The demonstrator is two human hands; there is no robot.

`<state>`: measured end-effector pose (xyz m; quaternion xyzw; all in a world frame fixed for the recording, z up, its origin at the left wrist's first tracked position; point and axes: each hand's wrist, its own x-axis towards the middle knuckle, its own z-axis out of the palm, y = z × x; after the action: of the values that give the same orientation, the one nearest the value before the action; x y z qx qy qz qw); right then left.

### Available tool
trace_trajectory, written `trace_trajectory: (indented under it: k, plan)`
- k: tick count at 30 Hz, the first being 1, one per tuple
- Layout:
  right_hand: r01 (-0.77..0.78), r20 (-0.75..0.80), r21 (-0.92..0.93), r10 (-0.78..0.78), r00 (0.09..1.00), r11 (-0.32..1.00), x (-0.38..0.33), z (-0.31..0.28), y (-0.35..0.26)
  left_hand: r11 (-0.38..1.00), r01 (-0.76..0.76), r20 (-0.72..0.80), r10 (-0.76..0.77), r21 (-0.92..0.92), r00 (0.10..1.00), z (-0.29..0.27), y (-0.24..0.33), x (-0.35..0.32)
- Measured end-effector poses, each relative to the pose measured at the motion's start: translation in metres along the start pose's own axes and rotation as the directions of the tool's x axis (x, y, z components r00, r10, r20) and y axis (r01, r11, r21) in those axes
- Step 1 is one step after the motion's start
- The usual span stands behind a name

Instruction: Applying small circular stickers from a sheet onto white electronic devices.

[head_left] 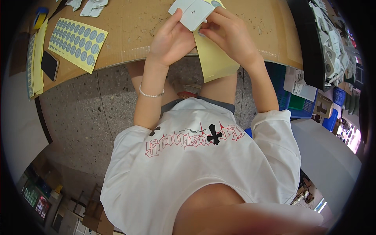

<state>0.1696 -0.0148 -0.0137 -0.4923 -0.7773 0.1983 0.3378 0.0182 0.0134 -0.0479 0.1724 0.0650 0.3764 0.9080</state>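
A: Card, pale grey and folded, with one small dark mark on its face. It sits at the far edge of the table, held just above the cardboard top.

B: Who has it?

A: Both hands. The left hand pinches the card's near left side, thumb up along its face, fingers curled shut behind it. The right hand closes on the right edge, fingertips together over the card.

B: Anything else in the grip?

A: One yellow backing sheet hangs under the card and the right hand, drooping over the table edge toward the lap. I cannot tell which fingers pin it.

B: And around them?

A: One bead bracelet on the left wrist. Further left, one yellow sheet of round grey stickers lies flat, in rows too blurred to count. One dark phone lies just beside it, on a stack of more sheets at the table's left edge.
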Motion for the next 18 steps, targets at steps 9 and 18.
trace_trajectory:
  k: [9,18]
  plan:
    - [0.040,-0.018,-0.023,-0.040,0.999,0.999,-0.006,-0.001,0.008,1.000,0.005,-0.058,-0.004,0.012,0.998,-0.006,-0.008,0.002]
    - [0.018,0.049,0.071,-0.021,0.999,0.997,-0.003,-0.009,-0.001,0.998,0.058,-0.043,-0.057,0.019,0.997,-0.015,-0.011,0.004]
